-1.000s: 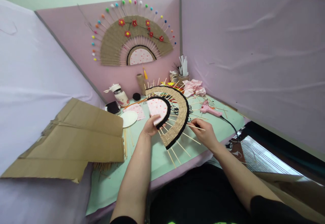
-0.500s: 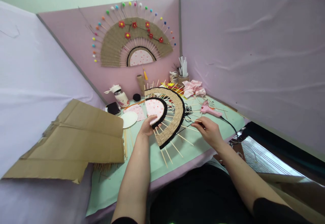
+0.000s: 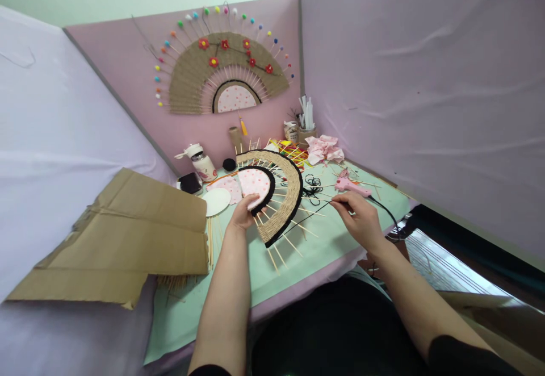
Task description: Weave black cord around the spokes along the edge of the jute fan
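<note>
My left hand (image 3: 246, 210) grips a half-round woven fan (image 3: 284, 205) by its lower inner corner, thumb over the pink dotted centre (image 3: 255, 184). Thin wooden sticks radiate from the fan through a tan twine band edged in black. From the outer black edge a black cord (image 3: 310, 214) runs taut to my right hand (image 3: 355, 217), which pinches it between thumb and fingers, apart from the fan. A loose tangle of the same black cord (image 3: 313, 186) lies on the table behind the stick ends.
A pink glue gun (image 3: 352, 186) with its cable lies at right, near crumpled pink paper (image 3: 325, 149). Cardboard (image 3: 157, 222) stands at left. A white bottle (image 3: 201, 163) and a white disc (image 3: 217, 201) are on the table (image 3: 272, 285). A finished fan (image 3: 187, 80) hangs behind.
My right hand has moved slightly right and up, and the black cord now stretches straighter from the fan. The fan has shifted a little to the left in my left hand.
</note>
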{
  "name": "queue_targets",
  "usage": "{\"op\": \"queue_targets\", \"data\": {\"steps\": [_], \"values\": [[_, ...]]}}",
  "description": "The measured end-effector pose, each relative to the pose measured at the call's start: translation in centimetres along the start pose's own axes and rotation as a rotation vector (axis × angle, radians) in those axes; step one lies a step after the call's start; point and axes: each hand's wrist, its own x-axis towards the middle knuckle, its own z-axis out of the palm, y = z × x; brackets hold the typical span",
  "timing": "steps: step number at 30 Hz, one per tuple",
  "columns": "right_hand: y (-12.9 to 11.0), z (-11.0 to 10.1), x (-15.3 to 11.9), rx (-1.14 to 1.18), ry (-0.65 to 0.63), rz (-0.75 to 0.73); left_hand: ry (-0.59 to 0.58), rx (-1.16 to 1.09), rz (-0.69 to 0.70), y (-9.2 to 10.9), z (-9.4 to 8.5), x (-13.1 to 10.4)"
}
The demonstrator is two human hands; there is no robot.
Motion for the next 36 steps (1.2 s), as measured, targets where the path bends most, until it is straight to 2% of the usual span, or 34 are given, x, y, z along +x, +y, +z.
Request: {"op": "queue_targets", "data": {"steps": [6, 11, 14, 20, 25, 30, 36], "values": [[-0.2, 0.4, -0.2, 0.041, 0.052, 0.098, -0.007, 0.027, -0.031, 0.0, -0.1, -0.3], [-0.1, 1.0, -0.5, 0.133, 0.038, 0.255, -0.046, 0.023, -0.025, 0.0, 0.1, -0.7], [0.0, 1.7, -0.5, 0.168, 0.024, 0.295, -0.076, 0.024, -0.041, -0.1, 0.0, -0.7], [0.5, 3.9, 1.0, 0.221, -0.019, 0.228, -0.104, 0.017, -0.052, 0.1, -0.7, -0.2], [1.0, 5.9, 2.1, 0.221, -0.028, 0.113, -0.073, -0.011, -0.068, 0.9, -1.9, -0.7], [2.0, 7.7, 1.3, 0.171, -0.018, 0.04, -0.036, -0.047, -0.111, 1.0, -3.4, -1.5], [2.9, 8.0, 0.3, 0.121, 0.005, 0.1, -0.001, -0.055, -0.102, 1.0, -4.4, -1.6]]}}
